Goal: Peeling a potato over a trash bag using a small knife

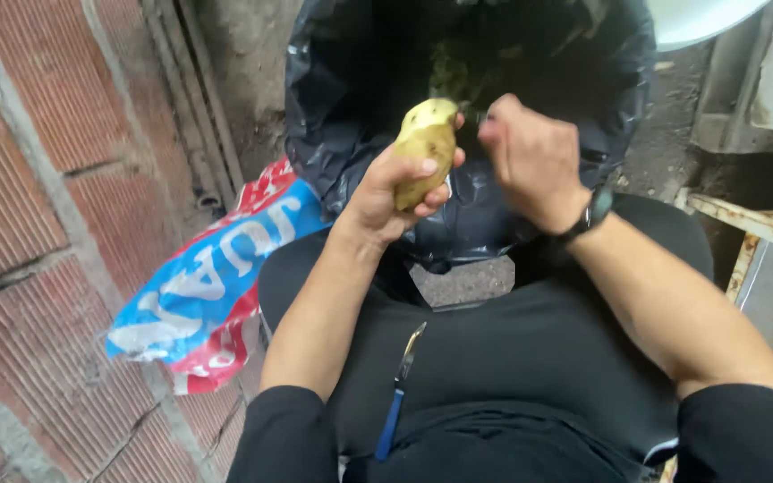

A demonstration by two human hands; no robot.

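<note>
A partly peeled potato [424, 148], pale yellow where the skin is gone and still spotted with brown lower down, is held upright over the open mouth of a bin lined with a black plastic bag [351, 107]. It is gripped by the left hand [386, 192], whose fingers [422, 168] are wrapped closed around its lower half, the thumb pressed along the near side. The right hand [530, 156] is closed into a fist around a small tool, apparently a peeler, of which only a thin edge is seen just beside the potato's top; a dark watch [594, 213] is worn on that wrist. For the peeling to go well, the potato is best kept above the bag so that the peel drops inside, turned a little between strokes, and the strokes are best kept shallow and clear of the holding thumb. A blue-handled tool [400, 394] is clipped on the dark clothing at the lap. To the left, a red, blue and white sack [208, 286] lies against a brick wall [38, 179].
</note>
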